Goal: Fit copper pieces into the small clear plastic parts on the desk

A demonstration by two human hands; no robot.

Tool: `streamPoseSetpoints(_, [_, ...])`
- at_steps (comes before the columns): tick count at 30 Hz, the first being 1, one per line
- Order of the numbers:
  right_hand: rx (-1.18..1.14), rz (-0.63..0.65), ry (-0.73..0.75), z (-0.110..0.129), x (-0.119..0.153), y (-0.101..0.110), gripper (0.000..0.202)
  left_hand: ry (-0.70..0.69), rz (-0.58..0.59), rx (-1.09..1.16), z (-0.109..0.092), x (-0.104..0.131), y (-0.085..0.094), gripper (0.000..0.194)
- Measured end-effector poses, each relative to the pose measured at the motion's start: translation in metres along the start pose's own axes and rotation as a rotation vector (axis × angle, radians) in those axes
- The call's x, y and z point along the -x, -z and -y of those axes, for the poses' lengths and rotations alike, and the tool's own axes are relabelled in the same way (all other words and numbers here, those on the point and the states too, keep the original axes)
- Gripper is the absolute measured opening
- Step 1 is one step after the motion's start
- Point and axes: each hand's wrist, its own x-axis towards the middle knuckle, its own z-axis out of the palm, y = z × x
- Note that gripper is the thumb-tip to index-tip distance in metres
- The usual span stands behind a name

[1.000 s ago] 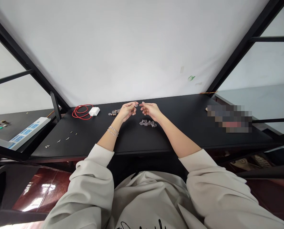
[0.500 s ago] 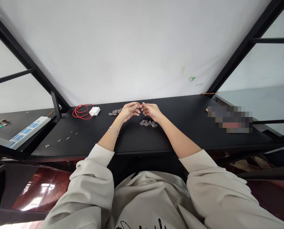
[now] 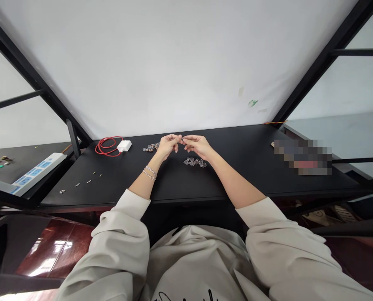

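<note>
My left hand (image 3: 168,145) and my right hand (image 3: 198,146) meet fingertip to fingertip above the black table (image 3: 242,167). Both are closed in a pinch at the same spot, on something small whose kind is hidden by the fingers. Just below my right hand lies a cluster of small clear pieces (image 3: 195,162), rounded and transparent. Another pile of small clear pieces (image 3: 150,147), some with a brownish tint, sits behind my left wrist and is partly covered by the hand.
A white charger (image 3: 124,146) with a coiled red cable (image 3: 106,146) lies at the back left. Several tiny bits (image 3: 89,181) are scattered at the table's left. A power strip (image 3: 37,173) stands further left. A blurred-out object (image 3: 302,156) lies at the right.
My fingertips have come together, closing the small gap between the hands. The right fingers have straightened toward the left ones. The piles on the table look the same.
</note>
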Motion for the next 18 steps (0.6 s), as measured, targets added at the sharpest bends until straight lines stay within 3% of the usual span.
streamPoseSetpoints(6, [0.018,-0.029,0.028,-0.0008,-0.0008,-0.0004,0.018,0.038,-0.032,0.043,-0.0019,0.0003,0.0000,0.043])
streamPoseSetpoints(10, [0.112,-0.018,0.033,-0.0026,-0.0002,-0.0007,0.016,0.053,-0.026,0.060,-0.0056,0.0016,0.0016,0.033])
streamPoseSetpoints(18, [0.072,0.003,0.031,-0.0027,-0.0012,0.0001,0.018,0.072,-0.112,-0.068,-0.0005,-0.0008,0.0030,0.020])
